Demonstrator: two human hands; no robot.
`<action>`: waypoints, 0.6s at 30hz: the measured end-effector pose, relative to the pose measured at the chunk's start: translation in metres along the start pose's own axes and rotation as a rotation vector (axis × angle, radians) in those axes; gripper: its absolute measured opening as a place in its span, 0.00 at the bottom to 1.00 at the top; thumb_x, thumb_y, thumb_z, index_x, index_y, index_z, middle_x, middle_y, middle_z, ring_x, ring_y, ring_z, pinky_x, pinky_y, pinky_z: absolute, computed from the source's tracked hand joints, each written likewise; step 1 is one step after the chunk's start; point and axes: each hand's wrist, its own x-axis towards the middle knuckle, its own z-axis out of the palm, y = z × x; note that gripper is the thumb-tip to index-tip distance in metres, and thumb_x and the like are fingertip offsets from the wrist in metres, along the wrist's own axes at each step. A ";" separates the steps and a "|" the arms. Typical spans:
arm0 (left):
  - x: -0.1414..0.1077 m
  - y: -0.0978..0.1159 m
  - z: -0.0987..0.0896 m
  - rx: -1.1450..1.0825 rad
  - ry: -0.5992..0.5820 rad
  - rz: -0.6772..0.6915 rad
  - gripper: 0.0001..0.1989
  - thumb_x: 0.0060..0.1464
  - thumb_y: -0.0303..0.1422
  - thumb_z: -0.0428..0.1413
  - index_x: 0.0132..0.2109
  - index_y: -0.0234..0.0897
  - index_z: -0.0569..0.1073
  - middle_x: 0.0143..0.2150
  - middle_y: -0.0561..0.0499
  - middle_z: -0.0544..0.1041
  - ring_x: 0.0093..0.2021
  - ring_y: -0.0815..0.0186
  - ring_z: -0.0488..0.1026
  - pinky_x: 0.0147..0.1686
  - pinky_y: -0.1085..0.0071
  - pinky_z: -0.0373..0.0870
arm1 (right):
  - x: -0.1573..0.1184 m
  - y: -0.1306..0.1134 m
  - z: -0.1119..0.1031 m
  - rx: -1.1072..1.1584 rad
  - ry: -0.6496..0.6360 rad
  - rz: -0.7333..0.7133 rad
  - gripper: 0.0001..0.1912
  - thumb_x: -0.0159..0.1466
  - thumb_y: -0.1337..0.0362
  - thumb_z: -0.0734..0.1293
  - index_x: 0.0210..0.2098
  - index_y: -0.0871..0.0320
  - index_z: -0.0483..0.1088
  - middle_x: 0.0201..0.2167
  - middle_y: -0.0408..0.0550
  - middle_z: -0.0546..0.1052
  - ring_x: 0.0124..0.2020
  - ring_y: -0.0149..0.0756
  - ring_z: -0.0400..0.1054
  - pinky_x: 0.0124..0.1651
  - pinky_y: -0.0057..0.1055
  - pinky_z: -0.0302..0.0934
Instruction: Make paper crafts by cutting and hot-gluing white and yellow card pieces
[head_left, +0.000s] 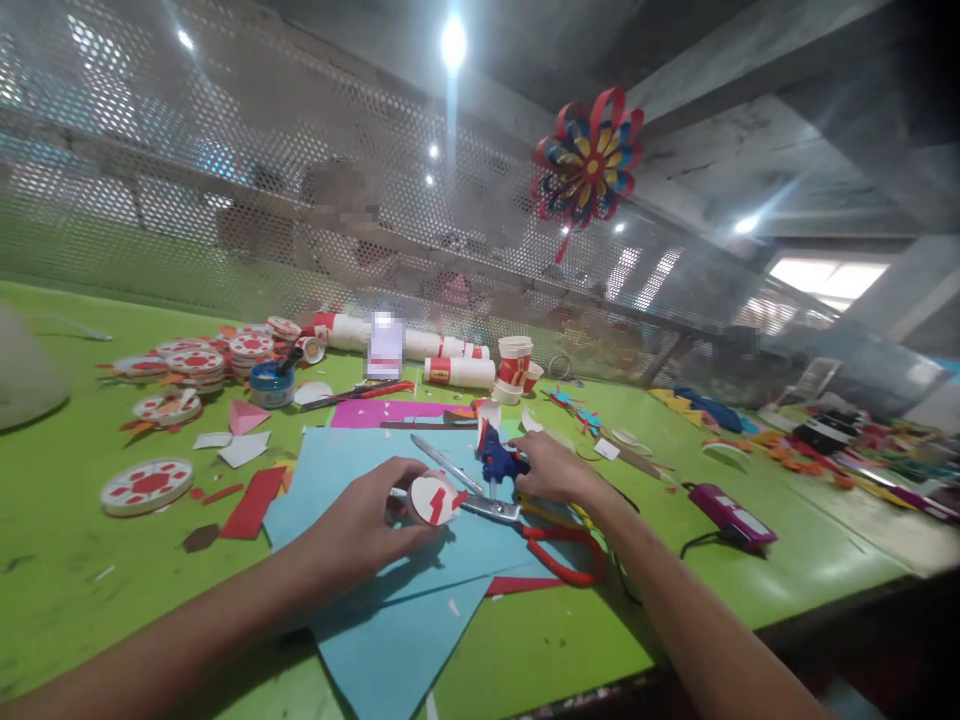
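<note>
Paper cup (433, 498) in left fingers (420, 540) above blue paper (405, 640)

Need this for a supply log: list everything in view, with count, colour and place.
Table: one, green, across the view
Light-blue paper: overlapping, centre
Magenta sheet: one, behind it
Scraps: many, mixed, scattered
Decorated discs: several, white-red, left
Tub: one, blue, back left
Paper cups: many, white-red, back
Glue gun: one, blue, centre
Scissors: one pair, red-handled, below the right hand
Box: one, magenta, right
Clutter: uncountable, mixed, far right
Flower ornament: one, red-blue-yellow, upper right
Mesh screen: one, grey, background
Lights: several, white, overhead
People: blurred, count unclear, behind screen
Round piece: one, white-red, in left hand
Left hand: one, bare, centre
Right hand: one, bare, at glue gun
</note>
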 end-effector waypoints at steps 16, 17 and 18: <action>0.003 0.000 -0.002 -0.035 0.018 -0.060 0.21 0.45 0.35 0.59 0.47 0.35 0.66 0.46 0.44 0.74 0.39 0.60 0.74 0.41 0.63 0.70 | -0.011 0.020 -0.018 0.564 0.366 0.154 0.17 0.59 0.62 0.58 0.44 0.63 0.68 0.34 0.55 0.76 0.31 0.41 0.70 0.32 0.34 0.62; 0.003 -0.001 -0.002 -0.045 0.015 -0.058 0.21 0.45 0.35 0.59 0.47 0.35 0.66 0.46 0.44 0.74 0.40 0.61 0.73 0.41 0.64 0.70 | -0.015 0.019 -0.022 0.660 0.384 0.126 0.17 0.61 0.60 0.57 0.44 0.63 0.68 0.34 0.54 0.76 0.31 0.40 0.71 0.32 0.34 0.63; 0.003 -0.001 -0.002 -0.055 0.013 -0.059 0.21 0.45 0.34 0.59 0.47 0.35 0.66 0.46 0.44 0.74 0.40 0.61 0.73 0.42 0.64 0.70 | -0.019 0.017 -0.024 0.790 0.409 0.080 0.17 0.62 0.58 0.56 0.44 0.61 0.67 0.35 0.53 0.76 0.31 0.40 0.71 0.32 0.33 0.64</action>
